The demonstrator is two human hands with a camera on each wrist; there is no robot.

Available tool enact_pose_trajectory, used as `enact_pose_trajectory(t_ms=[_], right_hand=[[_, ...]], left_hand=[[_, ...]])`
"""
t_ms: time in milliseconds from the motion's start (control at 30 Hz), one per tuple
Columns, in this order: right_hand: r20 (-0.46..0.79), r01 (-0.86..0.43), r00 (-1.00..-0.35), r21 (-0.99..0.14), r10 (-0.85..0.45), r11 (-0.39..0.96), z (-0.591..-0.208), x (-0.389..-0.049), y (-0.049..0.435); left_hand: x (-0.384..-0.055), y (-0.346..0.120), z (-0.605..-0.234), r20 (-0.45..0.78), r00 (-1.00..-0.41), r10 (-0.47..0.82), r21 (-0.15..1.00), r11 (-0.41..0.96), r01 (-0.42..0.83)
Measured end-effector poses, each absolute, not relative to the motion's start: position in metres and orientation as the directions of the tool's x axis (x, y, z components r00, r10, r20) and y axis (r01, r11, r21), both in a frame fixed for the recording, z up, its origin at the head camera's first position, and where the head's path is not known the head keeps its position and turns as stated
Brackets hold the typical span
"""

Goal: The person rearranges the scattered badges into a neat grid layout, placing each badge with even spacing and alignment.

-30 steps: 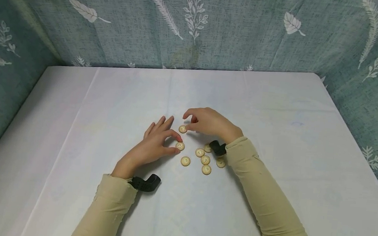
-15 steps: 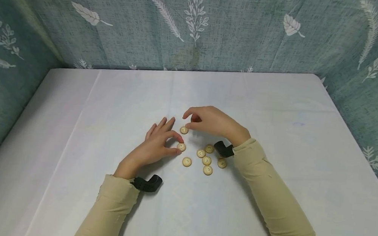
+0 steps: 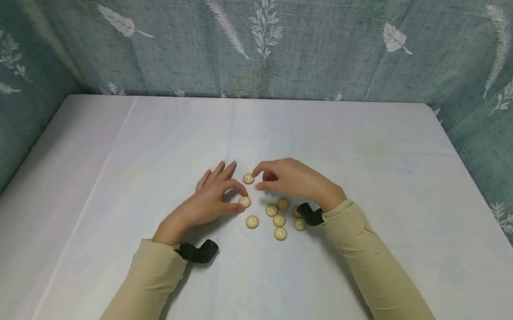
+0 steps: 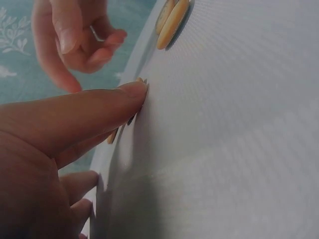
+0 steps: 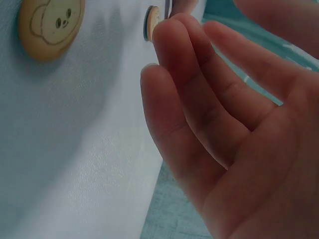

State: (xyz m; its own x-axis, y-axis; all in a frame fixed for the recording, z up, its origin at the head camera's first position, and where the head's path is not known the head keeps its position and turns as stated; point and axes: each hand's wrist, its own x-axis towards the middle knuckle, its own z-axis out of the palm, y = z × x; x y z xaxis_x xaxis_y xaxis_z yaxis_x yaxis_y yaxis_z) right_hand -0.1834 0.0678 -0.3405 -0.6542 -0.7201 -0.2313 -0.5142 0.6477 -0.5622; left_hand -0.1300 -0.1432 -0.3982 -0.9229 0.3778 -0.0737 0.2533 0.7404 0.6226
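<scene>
Several round, pale wooden buttons lie on the white table; one close to the right wrist camera shows a printed animal face. My left hand has thumb and index finger on opposite edges of a button, pinching it at the table. The other left fingers are spread on the cloth. Just above it lies another button. My right hand hovers beside that one, its bent index fingertip at the button's right edge; whether they touch cannot be told. Its thumb is apart, and nothing is held.
A loose cluster of buttons lies below the right hand, one partly hidden by the black wrist camera. A single button sits below the left fingertips. Green leaf-patterned curtain borders the table at the back and sides.
My right hand has shifted right and toward me, its thumb leaving the upper button's edge. One more button shows beside the right wrist camera. The left hand keeps its pinch.
</scene>
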Motion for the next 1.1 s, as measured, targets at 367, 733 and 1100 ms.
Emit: enact_pose_trajectory(t_ms=[367,733,1100], right_hand=[[-0.281,-0.514,-0.623,-0.557,-0.73,0.653,-0.345,-0.184,0.068],[-0.308,-0.547,-0.55,-0.57,-0.777,0.613,-0.344,-0.18,0.067],[-0.334,-0.605,-0.48,-0.544,-0.811,0.582,-0.344,-0.171,0.058]], left_hand=[[-0.13,-0.143,-0.397,-0.056,-0.926,0.374,0.62,0.74,0.262],[-0.129,-0.143,-0.397,-0.056,-0.924,0.377,0.624,0.736,0.263],[-0.129,-0.144,-0.398,-0.063,-0.923,0.38,0.628,0.734,0.259]])
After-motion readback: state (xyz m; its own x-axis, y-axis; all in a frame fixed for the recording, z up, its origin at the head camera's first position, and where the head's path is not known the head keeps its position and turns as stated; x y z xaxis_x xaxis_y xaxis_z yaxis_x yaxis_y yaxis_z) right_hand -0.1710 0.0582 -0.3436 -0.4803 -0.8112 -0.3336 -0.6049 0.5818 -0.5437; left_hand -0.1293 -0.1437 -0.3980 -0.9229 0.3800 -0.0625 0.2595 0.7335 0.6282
